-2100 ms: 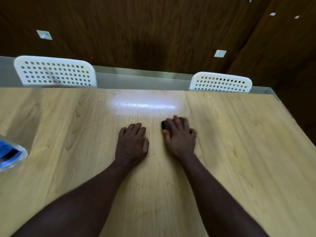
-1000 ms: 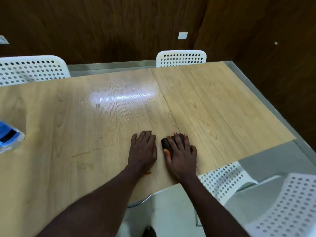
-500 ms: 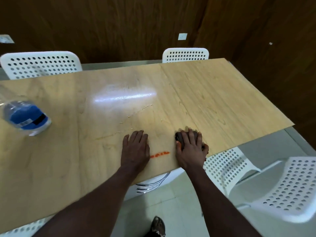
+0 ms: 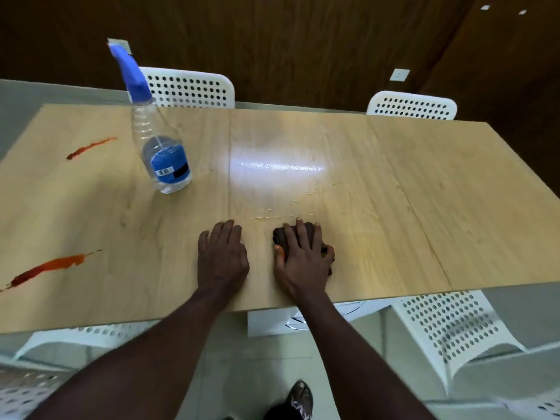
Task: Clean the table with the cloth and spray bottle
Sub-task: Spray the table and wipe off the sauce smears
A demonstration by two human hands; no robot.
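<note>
Two flat palms on the bench: my left grip holds nothing, my right grip presses straight-fingered on the dark cloth.

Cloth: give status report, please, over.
Left hand flat on table; right hand presses cloth down. Spray bottle upright, left of hands. Two red stains far left, not yet wiped.
</note>
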